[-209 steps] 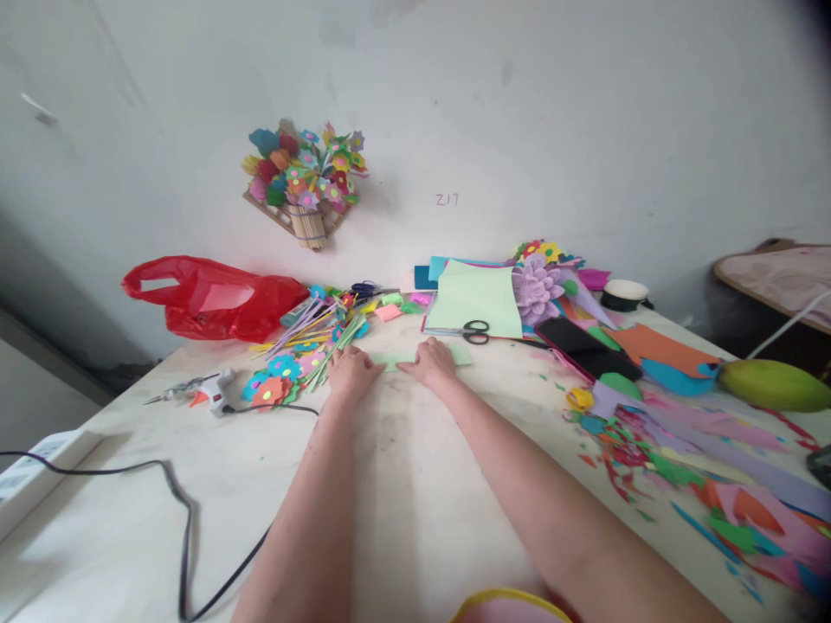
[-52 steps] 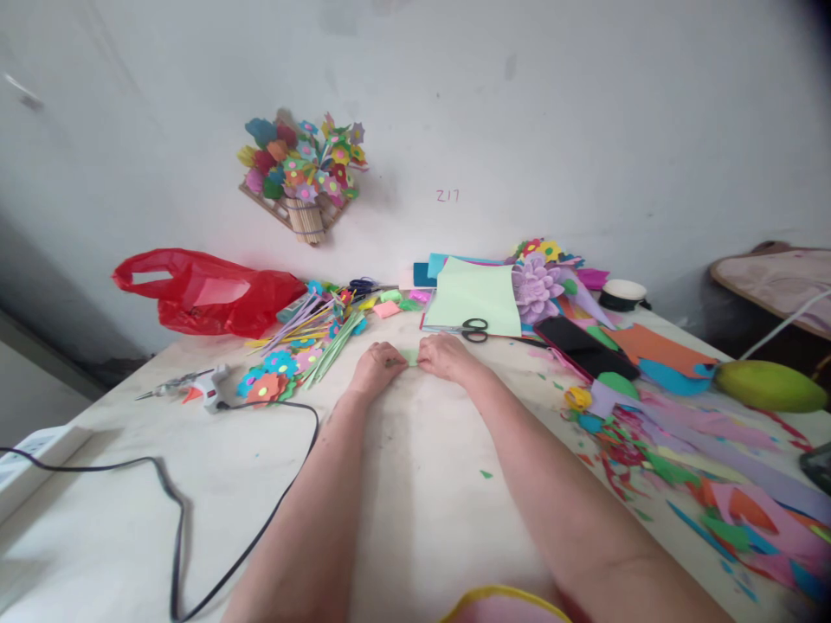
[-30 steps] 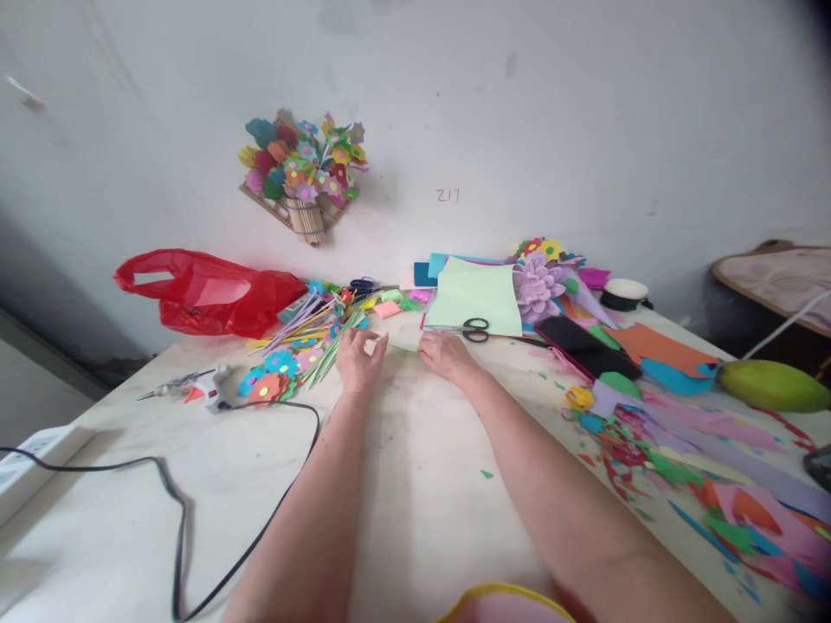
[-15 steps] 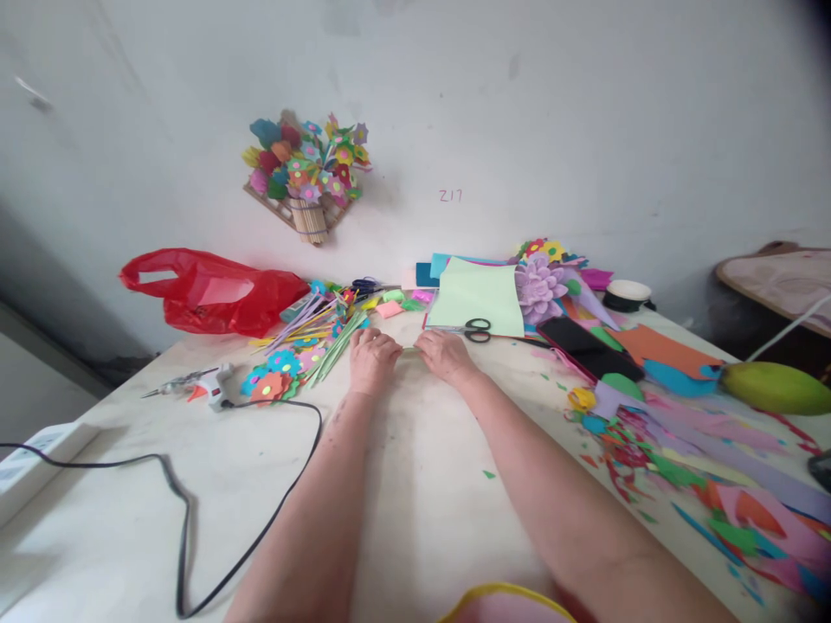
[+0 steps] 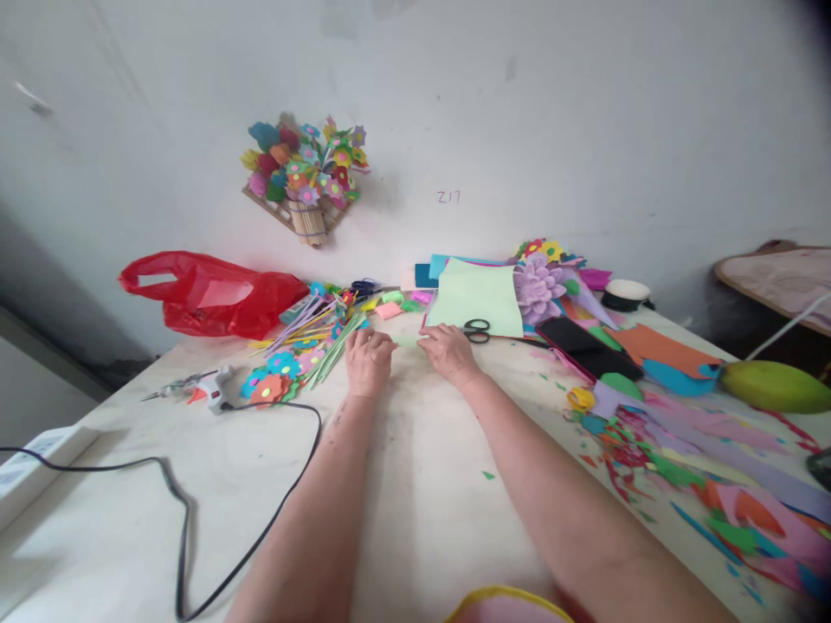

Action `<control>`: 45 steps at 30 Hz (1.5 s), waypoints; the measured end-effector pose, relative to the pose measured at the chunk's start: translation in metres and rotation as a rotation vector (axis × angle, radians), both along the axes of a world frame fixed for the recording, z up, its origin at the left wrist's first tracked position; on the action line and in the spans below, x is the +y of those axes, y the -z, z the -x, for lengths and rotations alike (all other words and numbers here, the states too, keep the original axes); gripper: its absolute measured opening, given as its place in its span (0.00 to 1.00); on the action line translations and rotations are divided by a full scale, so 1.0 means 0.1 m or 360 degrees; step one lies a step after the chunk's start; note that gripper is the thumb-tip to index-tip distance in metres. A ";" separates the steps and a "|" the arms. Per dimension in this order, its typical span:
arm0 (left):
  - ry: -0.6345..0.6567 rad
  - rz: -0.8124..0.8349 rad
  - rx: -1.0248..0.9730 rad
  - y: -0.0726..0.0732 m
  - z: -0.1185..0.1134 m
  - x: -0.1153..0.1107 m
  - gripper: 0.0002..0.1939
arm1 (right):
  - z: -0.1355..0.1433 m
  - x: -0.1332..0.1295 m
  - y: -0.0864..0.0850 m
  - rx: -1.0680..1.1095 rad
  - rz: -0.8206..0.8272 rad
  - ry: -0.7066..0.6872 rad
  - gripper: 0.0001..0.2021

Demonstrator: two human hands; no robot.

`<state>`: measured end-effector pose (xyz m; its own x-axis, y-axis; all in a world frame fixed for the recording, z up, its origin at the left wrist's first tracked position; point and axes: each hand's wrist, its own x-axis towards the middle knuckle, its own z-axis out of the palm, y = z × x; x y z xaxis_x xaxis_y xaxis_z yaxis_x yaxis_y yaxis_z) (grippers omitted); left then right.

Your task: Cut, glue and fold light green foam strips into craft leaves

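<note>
Between my two hands stretches a small pale green strip (image 5: 408, 341), thin like craft paper or foam, just above or on the table. My left hand (image 5: 370, 359) pinches its left end, fingers closed. The right end is in the closed fingers of my right hand (image 5: 449, 353). Black-handled scissors (image 5: 477, 330) lie right beside my right hand, partly on a pale green sheet (image 5: 480, 294). Close to my left hand is a bundle of thin green stems (image 5: 334, 350), with colourful flower cut-outs (image 5: 279, 376) in front of it.
A glue gun (image 5: 214, 388) with a black cord lies at left, near a power strip (image 5: 39, 467). Behind it sits a red plastic bag (image 5: 214, 294). On the right are a phone (image 5: 589, 348), foam scraps (image 5: 681, 450) and a tape roll (image 5: 627, 295). A flower basket (image 5: 308, 221) hangs on the wall.
My hands have moved slightly apart, the left one a little to the left. More of the pale green strip shows between them, and it looks flatter and wider.
</note>
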<state>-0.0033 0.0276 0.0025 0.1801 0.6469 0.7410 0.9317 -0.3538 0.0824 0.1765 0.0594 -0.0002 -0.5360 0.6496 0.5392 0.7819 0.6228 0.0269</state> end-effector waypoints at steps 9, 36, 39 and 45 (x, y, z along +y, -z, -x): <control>0.0191 0.0365 0.0126 0.09 0.01 0.05 0.07 | 0.05 0.04 0.05 -0.0092 0.0194 -0.0101 0.08; 0.0360 0.0656 -0.0405 0.19 0.10 0.13 0.02 | 0.12 0.00 0.02 -0.0100 0.0420 -0.0024 0.07; 0.0370 0.0625 -0.0419 0.21 0.11 0.15 0.02 | 0.12 -0.02 0.01 -0.0089 0.0443 -0.0014 0.06; 0.0356 0.0579 -0.0340 0.25 0.12 0.19 0.02 | 0.12 -0.02 0.01 -0.0025 0.0466 -0.0018 0.06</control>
<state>-0.0156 0.0467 -0.0223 0.2128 0.8340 0.5091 0.7845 -0.4564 0.4198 0.1648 0.0572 -0.0015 -0.5508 0.7704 0.3211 0.7758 0.6144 -0.1433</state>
